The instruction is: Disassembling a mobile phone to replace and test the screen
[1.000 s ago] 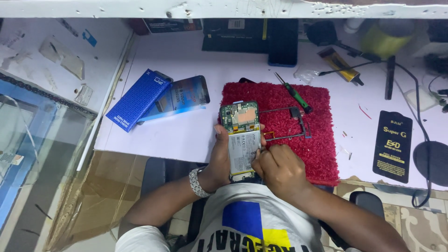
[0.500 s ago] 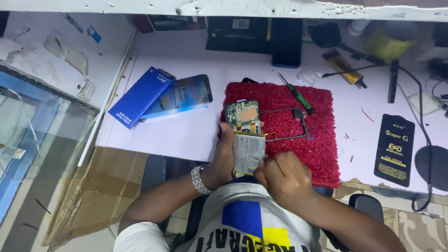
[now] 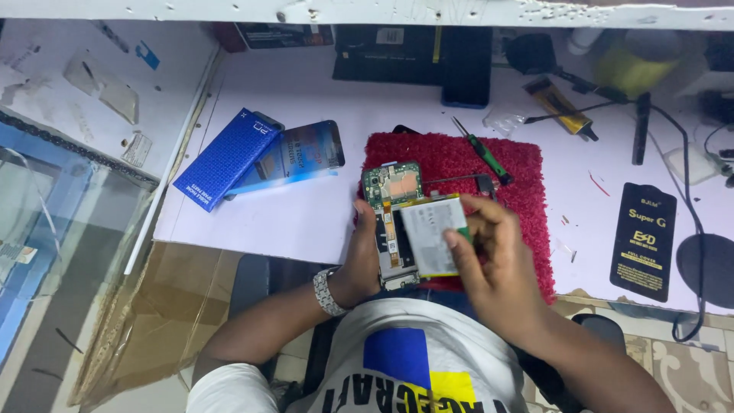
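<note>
White and flat, the battery (image 3: 430, 235) is tipped up from the open phone (image 3: 391, 222), above the near edge of the red mat (image 3: 527, 191). It looks thin, light and a bit bendy, so it could dent or get hurt if it is folded or poked. I think the safe place to hold it is by its long edges, not the flat face.

The right hand (image 3: 497, 264) pinches the battery's right side, thumb low and fingers curled over the top. The left hand (image 3: 359, 260) is wrapped around the phone's left side and holds it steady. The phone has its back off, and a green board shows at its top. It looks stiff but easy to break.

A green screwdriver (image 3: 482, 151) lies on the mat farther away. A blue box (image 3: 227, 158) sits off to the left on the white table (image 3: 306, 222).
</note>
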